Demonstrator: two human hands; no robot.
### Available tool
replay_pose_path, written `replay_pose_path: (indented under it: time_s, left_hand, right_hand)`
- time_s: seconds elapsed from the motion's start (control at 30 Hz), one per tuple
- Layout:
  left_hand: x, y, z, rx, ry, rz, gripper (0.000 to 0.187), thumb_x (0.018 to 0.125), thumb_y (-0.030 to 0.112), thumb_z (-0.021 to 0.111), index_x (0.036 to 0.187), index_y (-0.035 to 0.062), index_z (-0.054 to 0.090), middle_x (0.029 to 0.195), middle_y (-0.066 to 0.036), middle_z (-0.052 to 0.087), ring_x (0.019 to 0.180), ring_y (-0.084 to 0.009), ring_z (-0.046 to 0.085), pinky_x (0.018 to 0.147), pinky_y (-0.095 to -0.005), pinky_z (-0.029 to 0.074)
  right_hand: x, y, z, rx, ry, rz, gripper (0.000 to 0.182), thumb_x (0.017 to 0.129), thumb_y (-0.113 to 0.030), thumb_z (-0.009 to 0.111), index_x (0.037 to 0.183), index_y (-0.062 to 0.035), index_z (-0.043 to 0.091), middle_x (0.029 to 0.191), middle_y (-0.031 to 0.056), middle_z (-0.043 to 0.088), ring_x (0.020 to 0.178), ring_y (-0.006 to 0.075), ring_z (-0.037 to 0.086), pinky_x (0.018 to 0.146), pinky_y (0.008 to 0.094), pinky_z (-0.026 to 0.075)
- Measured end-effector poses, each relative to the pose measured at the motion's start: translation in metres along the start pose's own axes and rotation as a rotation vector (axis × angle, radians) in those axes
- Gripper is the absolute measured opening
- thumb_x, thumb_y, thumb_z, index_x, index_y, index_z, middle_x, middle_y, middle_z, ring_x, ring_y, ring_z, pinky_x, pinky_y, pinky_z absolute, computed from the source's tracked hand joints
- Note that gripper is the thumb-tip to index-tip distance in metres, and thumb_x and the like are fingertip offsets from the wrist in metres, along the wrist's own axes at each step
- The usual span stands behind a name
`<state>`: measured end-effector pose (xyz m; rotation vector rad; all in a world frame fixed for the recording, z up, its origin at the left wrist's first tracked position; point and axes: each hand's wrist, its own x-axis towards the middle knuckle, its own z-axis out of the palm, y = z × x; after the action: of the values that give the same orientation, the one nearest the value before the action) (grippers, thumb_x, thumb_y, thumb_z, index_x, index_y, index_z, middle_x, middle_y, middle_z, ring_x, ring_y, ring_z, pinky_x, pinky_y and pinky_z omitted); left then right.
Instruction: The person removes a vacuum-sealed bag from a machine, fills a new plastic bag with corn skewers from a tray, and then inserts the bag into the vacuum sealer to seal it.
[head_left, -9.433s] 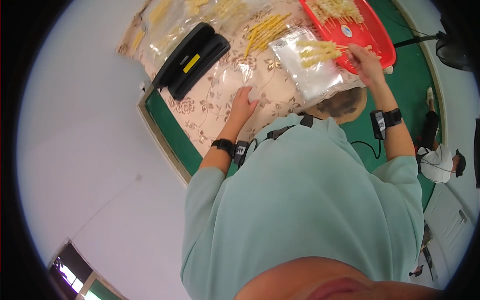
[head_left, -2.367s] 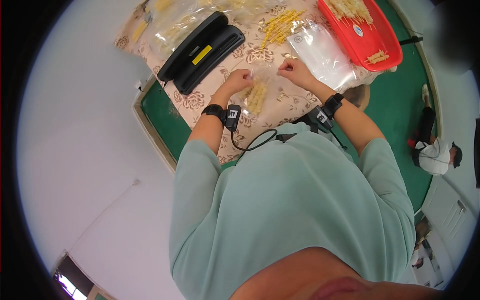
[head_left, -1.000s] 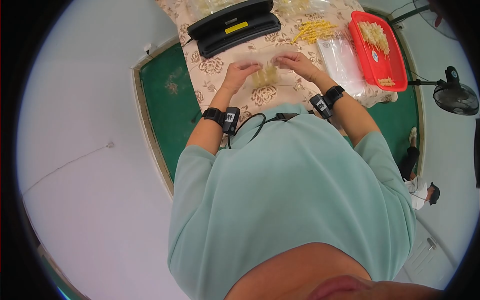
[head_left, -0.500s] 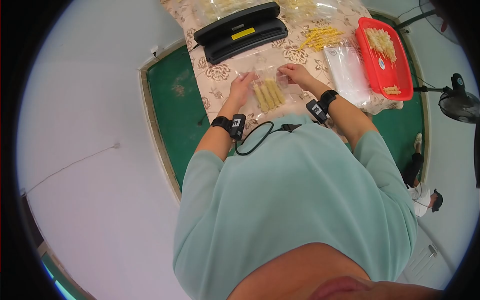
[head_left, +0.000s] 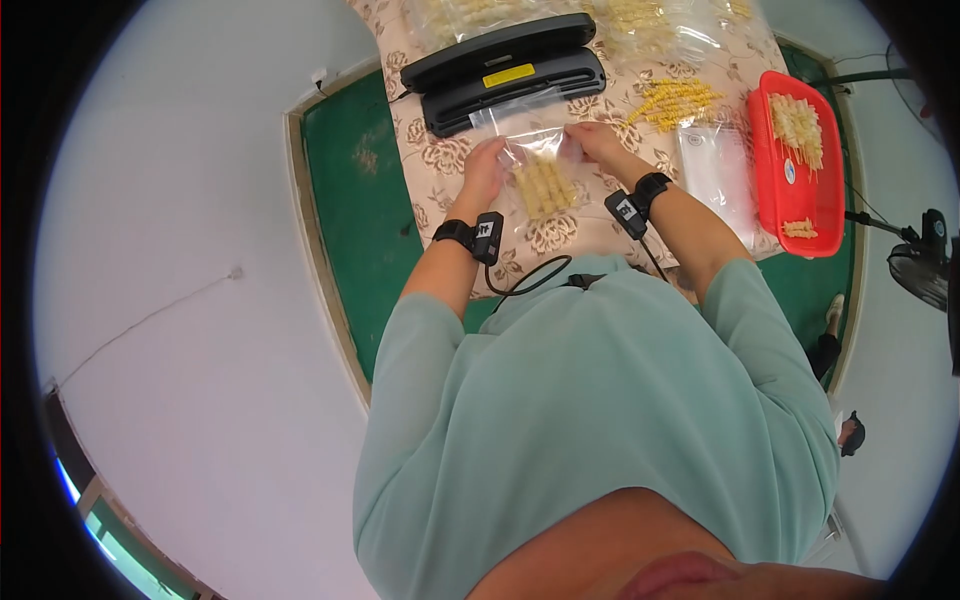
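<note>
A clear plastic bag [head_left: 533, 148] holding several pale yellow skewered food sticks [head_left: 546, 187] lies in front of me on the table. My left hand [head_left: 485, 172] pinches the bag's left side, and my right hand [head_left: 597, 145] grips its right side near the top. Just beyond the hands sits a black vacuum sealer [head_left: 512, 86] with its lid raised and a yellow label inside. The flat upper end of the bag overlaps the sealer's front edge in this view.
A floral tablecloth [head_left: 445, 153] covers the table. To the right lie yellow skewers [head_left: 675, 103], a stack of clear bags [head_left: 715, 175] and a red tray [head_left: 770, 215] with more skewers. Filled bags [head_left: 655, 30] lie at the back. A fan [head_left: 920, 270] and a person [head_left: 852, 434] are at the far right.
Both hands have moved the bag forward, and its upper end now reaches the sealer's front edge. The camera view has shifted slightly.
</note>
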<state>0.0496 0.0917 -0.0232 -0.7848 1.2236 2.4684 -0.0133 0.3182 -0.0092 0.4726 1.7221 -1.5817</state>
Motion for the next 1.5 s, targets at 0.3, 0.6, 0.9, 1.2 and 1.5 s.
replay_pose_path:
  time_s: [0.3, 0.6, 0.9, 1.2, 1.5]
  left_hand:
    - [0.012, 0.011, 0.007, 0.007, 0.149, -0.128, 0.015, 0.09, 0.012, 0.065, 0.1, 0.0025, 0.059, 0.093, -0.007, 0.067, 0.083, -0.0212, 0.069, 0.063, -0.0353, 0.056]
    - [0.017, 0.022, 0.009, 0.069, 0.169, -0.156, 0.019, 0.088, 0.011, 0.067, 0.104, 0.0025, 0.059, 0.097, -0.008, 0.068, 0.085, -0.023, 0.07, 0.06, -0.0333, 0.056]
    - [0.016, 0.022, 0.01, 0.097, 0.199, -0.172, 0.018, 0.088, 0.01, 0.067, 0.103, 0.0025, 0.06, 0.097, -0.008, 0.068, 0.084, -0.0219, 0.07, 0.062, -0.0345, 0.057]
    - [0.019, 0.011, -0.006, 0.114, 0.232, -0.072, 0.01, 0.083, 0.005, 0.07, 0.089, 0.001, 0.063, 0.083, -0.006, 0.066, 0.069, -0.0162, 0.066, 0.058, -0.0299, 0.058]
    - [0.017, 0.012, -0.003, 0.1, 0.256, -0.085, 0.01, 0.084, 0.004, 0.069, 0.089, 0.0002, 0.063, 0.083, -0.007, 0.066, 0.068, -0.0161, 0.066, 0.056, -0.0284, 0.057]
  right_hand:
    - [0.01, -0.01, -0.006, -0.012, 0.032, 0.08, 0.022, 0.092, -0.027, 0.061, 0.096, -0.0058, 0.065, 0.085, 0.0033, 0.068, 0.074, 0.0161, 0.07, 0.062, 0.028, 0.054]
    - [0.009, -0.017, -0.005, 0.082, 0.028, 0.145, 0.021, 0.092, -0.027, 0.061, 0.096, -0.0065, 0.064, 0.086, 0.0027, 0.067, 0.076, 0.0181, 0.07, 0.063, 0.029, 0.056]
    - [0.01, -0.019, -0.005, 0.071, 0.044, 0.175, 0.02, 0.091, -0.028, 0.063, 0.095, -0.0077, 0.063, 0.087, 0.0022, 0.067, 0.076, 0.0186, 0.07, 0.064, 0.0296, 0.057]
    - [0.008, -0.02, -0.004, 0.078, 0.048, 0.166, 0.02, 0.09, -0.028, 0.064, 0.092, -0.0081, 0.062, 0.087, 0.002, 0.067, 0.076, 0.0185, 0.07, 0.064, 0.0295, 0.057]
    - [0.011, -0.016, -0.004, 0.096, 0.048, 0.159, 0.02, 0.089, -0.028, 0.066, 0.089, -0.0096, 0.06, 0.085, 0.0021, 0.066, 0.076, 0.0193, 0.069, 0.065, 0.0302, 0.057]
